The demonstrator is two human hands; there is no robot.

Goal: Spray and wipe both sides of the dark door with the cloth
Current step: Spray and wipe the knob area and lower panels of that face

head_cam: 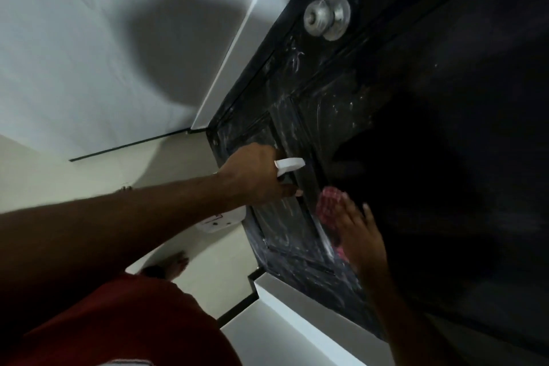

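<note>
Two hands work below the door knob (326, 16). Left hand (255, 175) grips spray bottle (289, 164), nozzle aimed at dark door (416, 98). Right hand (361, 235), fingers straight, presses pink checked cloth (326, 205) flat on the door.

Spray bottle (221, 220) label illegible.

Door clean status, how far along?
Done: the door face below the knob shows wet streaks. In hand: left hand grips the bottle, nozzle at the door; right hand presses the cloth flat on it. Left: the shadowed right part shows no streaks; the other side is out of view.
</note>
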